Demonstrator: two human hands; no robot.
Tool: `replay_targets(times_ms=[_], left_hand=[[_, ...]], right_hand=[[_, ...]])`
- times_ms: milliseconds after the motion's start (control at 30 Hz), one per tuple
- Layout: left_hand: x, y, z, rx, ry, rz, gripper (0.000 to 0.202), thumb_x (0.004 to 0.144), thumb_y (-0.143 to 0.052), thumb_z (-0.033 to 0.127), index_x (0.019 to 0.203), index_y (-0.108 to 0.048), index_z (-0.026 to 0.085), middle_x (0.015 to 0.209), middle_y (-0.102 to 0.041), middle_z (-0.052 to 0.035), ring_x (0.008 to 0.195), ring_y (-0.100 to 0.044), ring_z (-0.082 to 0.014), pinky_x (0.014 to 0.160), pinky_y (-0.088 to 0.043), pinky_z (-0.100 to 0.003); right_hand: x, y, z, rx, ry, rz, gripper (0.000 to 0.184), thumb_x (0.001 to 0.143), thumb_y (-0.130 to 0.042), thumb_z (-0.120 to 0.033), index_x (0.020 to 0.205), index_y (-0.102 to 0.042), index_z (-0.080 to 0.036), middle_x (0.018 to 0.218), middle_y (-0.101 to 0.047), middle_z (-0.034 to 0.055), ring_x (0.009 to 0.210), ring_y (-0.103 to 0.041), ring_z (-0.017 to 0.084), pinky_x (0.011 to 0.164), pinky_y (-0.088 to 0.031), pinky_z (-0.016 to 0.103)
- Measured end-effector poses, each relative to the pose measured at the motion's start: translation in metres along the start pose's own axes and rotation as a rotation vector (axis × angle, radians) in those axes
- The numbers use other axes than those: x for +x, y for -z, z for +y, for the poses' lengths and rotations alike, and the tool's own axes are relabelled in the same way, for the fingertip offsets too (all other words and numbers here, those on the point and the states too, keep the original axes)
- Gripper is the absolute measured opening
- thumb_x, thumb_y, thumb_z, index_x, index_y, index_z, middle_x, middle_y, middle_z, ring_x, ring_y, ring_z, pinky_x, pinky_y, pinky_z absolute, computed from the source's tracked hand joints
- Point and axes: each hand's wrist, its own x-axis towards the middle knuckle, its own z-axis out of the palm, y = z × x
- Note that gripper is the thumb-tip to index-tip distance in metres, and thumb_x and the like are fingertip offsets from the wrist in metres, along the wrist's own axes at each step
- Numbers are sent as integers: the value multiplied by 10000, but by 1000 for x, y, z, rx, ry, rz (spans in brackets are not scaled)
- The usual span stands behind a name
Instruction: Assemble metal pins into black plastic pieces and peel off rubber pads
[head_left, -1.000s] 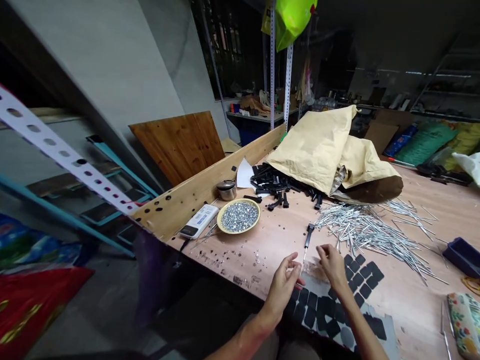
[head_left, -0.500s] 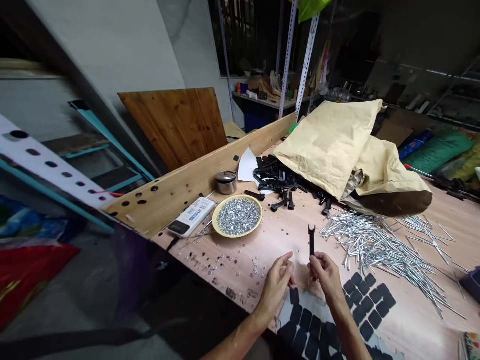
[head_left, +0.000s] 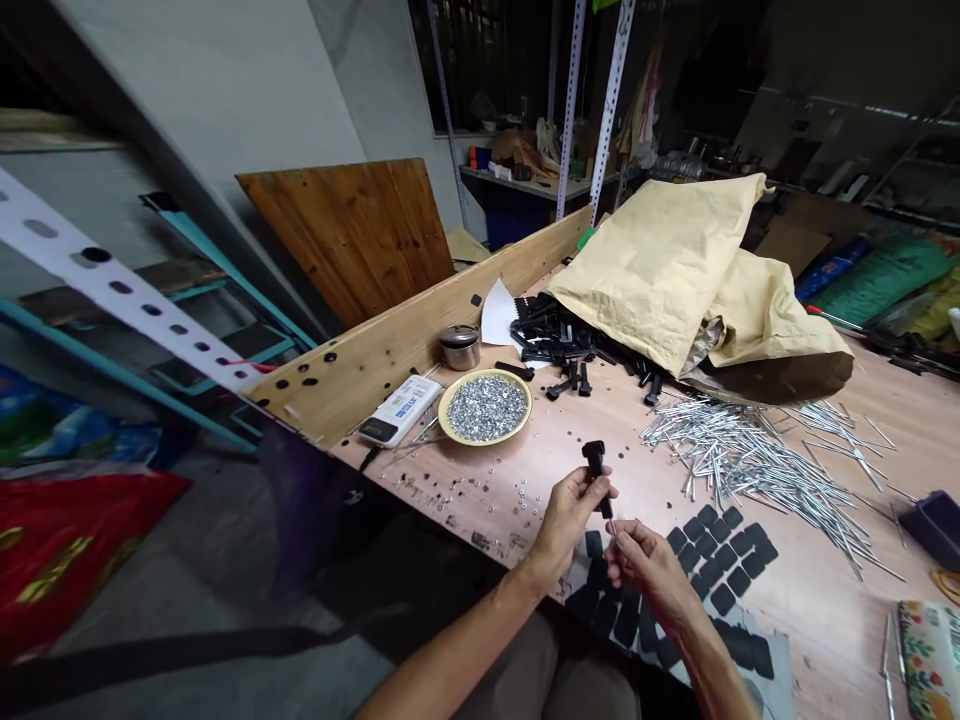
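My left hand [head_left: 568, 518] is closed around a black plastic part [head_left: 594, 458], its blocky, wider end pointing up and its narrow shaft tilted down to the right. Just below that shaft, my right hand [head_left: 643, 562] has thumb and fingers pinched together at the part's lower end. Something thin shows between those fingertips, too small and covered to name. Under and beside my hands lie several black square pads [head_left: 723, 598], some loose on the table and some on a pale sheet.
A yellow bowl [head_left: 444, 420] of small metal pieces stands to the left, near a white device [head_left: 409, 403] and a lidded metal tin [head_left: 460, 346]. Long metal rods [head_left: 757, 470] are heaped at right. Black parts [head_left: 562, 338] spill beside a paper sack [head_left: 660, 265]. A wooden board [head_left: 420, 325] edges the table.
The black part has passed from my right hand to my left and now shows its blocky end upward. My right hand has moved down to its lower end. The view has shifted slightly.
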Motion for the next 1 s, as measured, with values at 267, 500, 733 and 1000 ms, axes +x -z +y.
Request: replay_targets(times_ms=[267, 500, 733, 1000], left_hand=[[-29, -30, -7, -335, 77, 110, 553, 480, -837, 454, 844, -568, 135, 776, -661, -60, 707, -619, -155, 685, -483, -286], [-75, -1, -31, -98, 119, 119, 540, 662, -718, 496, 1061, -574, 161, 1073, -603, -133, 976, -607, -240, 825, -490, -354], [-97, 37, -6, 724, -422, -79, 262, 800, -577, 215, 1045, -665, 247, 1049, -681, -65, 1048, -589, -235, 1018, -379, -431], [-65, 82, -2, 308, 13, 222, 215, 703, -650, 362, 747, -640, 152, 507, -523, 30, 387, -404, -67, 391, -295, -189]], right_hand=[[-10, 7, 26, 355, 302, 404, 431, 466, -858, -395, 752, -610, -190, 631, -620, -56, 530, -573, 73, 550, -519, 203], [-17, 24, 31, 328, 588, 636, 298, 588, -780, -360, 708, -556, -203, 631, -626, -72, 487, -552, 64, 510, -491, 194], [-43, -16, 31, -326, 456, 365, 287, 660, -720, -447, 730, -627, -185, 708, -646, 17, 648, -595, 170, 621, -498, 290], [51, -43, 32, -890, 636, 106, 318, 862, -465, -439, 904, -673, -202, 887, -645, 82, 792, -598, 208, 709, -459, 314]])
